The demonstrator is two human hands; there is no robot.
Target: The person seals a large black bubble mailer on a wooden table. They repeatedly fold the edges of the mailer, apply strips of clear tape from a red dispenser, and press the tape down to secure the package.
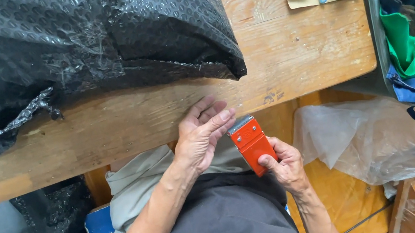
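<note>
The flat orange plastic scraper with a metal blade edge [251,144] sits in the closed grip of the right hand [285,168], thumb pressed on its face, just below the near edge of the worn wooden surface [288,57]. Its silvery blade strip points up toward the left hand [200,135], whose open fingers rest against the tool's upper corner (holding nothing). A crinkled sheet of black bubble wrap [65,50] lies across the surface; clear plastic film [359,141] is bunched to the right.
</note>
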